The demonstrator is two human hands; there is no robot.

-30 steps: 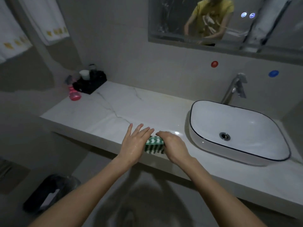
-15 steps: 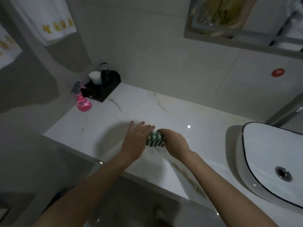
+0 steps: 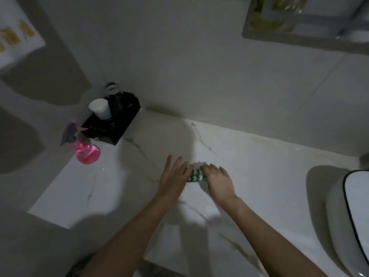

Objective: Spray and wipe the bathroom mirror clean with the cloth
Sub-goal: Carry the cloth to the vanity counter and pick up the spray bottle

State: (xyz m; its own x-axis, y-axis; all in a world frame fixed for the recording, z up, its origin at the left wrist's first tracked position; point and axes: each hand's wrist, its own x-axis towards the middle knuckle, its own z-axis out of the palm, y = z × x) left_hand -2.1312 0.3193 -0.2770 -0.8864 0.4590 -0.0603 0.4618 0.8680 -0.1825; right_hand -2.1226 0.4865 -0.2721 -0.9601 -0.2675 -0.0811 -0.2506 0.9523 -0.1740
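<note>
A folded green-and-white patterned cloth [image 3: 196,175] lies on the white marble counter [image 3: 259,176]. My left hand [image 3: 173,177] lies flat with straight fingers against the cloth's left side. My right hand [image 3: 218,180] covers its right end, fingers bent down over it. A pink spray bottle [image 3: 84,147] with a grey trigger stands at the counter's far left. The lower corner of the mirror [image 3: 299,21] shows at the top right.
A black tray [image 3: 111,124] in the back left corner holds a white cup [image 3: 100,108] and a dark bottle [image 3: 113,92]. A white basin with a black rim [image 3: 353,216] sits at the right edge. Towels [image 3: 16,35] hang at the upper left.
The view has swung left and down, so the basin slid to the right edge and the spray bottle came closer. Both hands stay on the cloth, which sits further from the counter's front edge.
</note>
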